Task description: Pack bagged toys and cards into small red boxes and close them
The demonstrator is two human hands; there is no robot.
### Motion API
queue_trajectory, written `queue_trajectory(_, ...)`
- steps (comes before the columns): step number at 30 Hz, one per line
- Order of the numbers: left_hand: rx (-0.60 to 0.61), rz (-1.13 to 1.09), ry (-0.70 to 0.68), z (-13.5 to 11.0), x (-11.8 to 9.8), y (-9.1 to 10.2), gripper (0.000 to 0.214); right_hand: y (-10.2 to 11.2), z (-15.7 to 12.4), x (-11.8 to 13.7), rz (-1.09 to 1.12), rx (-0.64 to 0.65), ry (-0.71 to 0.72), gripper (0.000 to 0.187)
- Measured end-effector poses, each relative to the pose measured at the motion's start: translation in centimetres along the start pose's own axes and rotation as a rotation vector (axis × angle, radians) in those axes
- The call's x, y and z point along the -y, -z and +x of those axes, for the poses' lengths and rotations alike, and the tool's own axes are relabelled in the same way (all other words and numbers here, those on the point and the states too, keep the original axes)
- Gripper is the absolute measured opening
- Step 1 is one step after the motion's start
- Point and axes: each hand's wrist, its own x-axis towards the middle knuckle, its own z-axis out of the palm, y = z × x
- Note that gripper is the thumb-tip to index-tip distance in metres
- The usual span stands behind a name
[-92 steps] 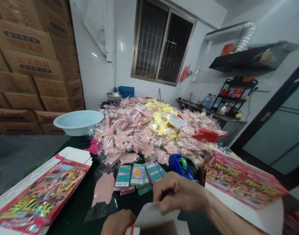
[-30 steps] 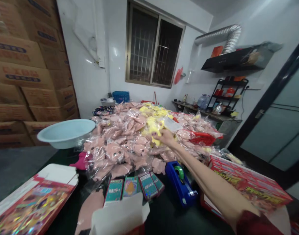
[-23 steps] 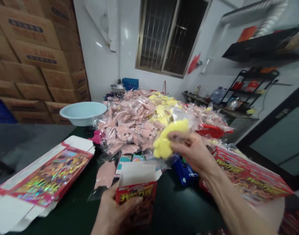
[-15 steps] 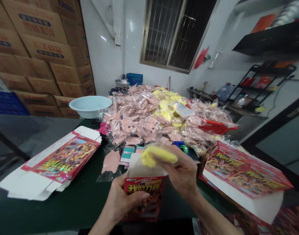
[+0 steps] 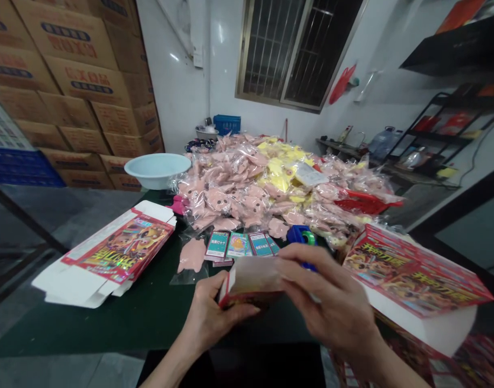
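Note:
My left hand (image 5: 208,315) grips a small red printed box (image 5: 251,298), thumb along its front and fingers behind. The box is tilted, with its pale flap side toward me. At its right end, the fingers of my right hand (image 5: 331,304) close on the flap edge; their tips are partly blurred. The yellow soft piece is out of sight. Just beyond the box lie small stacks of cards (image 5: 239,245) and a bagged pink animal-shaped piece (image 5: 191,255). A blue tape dispenser (image 5: 299,234) with green tape sits behind my right hand.
Flattened red cartons (image 5: 125,248) lie on the left of the dark green table (image 5: 150,323). Printed display boxes (image 5: 417,275) stand at right. A heap of bagged pink and yellow pieces (image 5: 234,183) fills the back, beside a pale blue basin (image 5: 158,168) and a red basket (image 5: 364,202).
The yellow soft piece in my right hand has gone from view at the box. My right hand now holds the flap edge, and the box has tipped. The view has shifted slightly left.

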Motion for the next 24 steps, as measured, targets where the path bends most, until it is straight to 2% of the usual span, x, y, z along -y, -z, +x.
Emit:
queue_trajectory(2, -0.027, 0.033, -0.045, -0.8, 0.5, -0.4, 0.031, -1.5, -0.6, 1.0, -0.016, 0.079, 0.087, 0.026)
queue_trajectory(5, -0.033, -0.002, -0.039, -2.4, 1.7, -0.9, 0.029, -3.3, -2.1, 2.8, -0.062, 0.047, 0.149, 0.020)
queue_trajectory(8, 0.050, -0.042, -0.040, -3.9, 2.5, -0.9, 0.026, -2.7, -3.0, 3.7, -0.017, -0.006, 0.148, 0.017)
queue_trajectory(9, 0.074, -0.027, -0.055, -4.3, 2.6, -0.8, 0.025, -2.1, -3.0, 3.6, 0.002, -0.028, 0.086, 0.018)
queue_trajectory(11, 0.085, 0.037, -0.102, -5.0, 2.5, -0.2, 0.023, -1.7, -2.5, 2.5, 0.055, -0.095, -0.153, 0.020)
queue_trajectory(13, 0.053, 0.089, -0.193, -5.7, 2.3, 0.5, 0.022, -3.3, -1.7, 0.4, 0.149, -0.141, -0.399, 0.017)
queue_trajectory(14, 0.018, 0.094, -0.242, -6.0, 2.2, 0.9, 0.023, -4.9, -1.3, -0.9, 0.210, -0.104, -0.446, 0.014)
queue_trajectory(16, -0.050, 0.077, -0.286, -6.8, 2.1, 1.8, 0.025, -9.3, -0.8, -3.3, 0.181, 0.107, -0.387, 0.014)
queue_trajectory(17, -0.075, 0.066, -0.270, -7.1, 2.1, 2.2, 0.024, -11.7, -0.8, -4.3, 0.108, 0.264, -0.330, 0.018)
queue_trajectory(20, -0.097, 0.115, -0.151, -8.0, 1.5, 3.4, 0.021, -17.1, -0.8, -6.3, 0.063, 0.437, -0.269, 0.039)
queue_trajectory(22, -0.082, 0.169, -0.101, -8.2, 0.9, 4.1, 0.020, -18.6, -0.6, -7.0, 0.038, 0.503, -0.252, 0.038)
queue_trajectory(24, -0.063, 0.172, -0.067, -8.2, 0.4, 4.6, 0.019, -18.8, -0.1, -7.5, -0.001, 0.567, -0.237, 0.033)
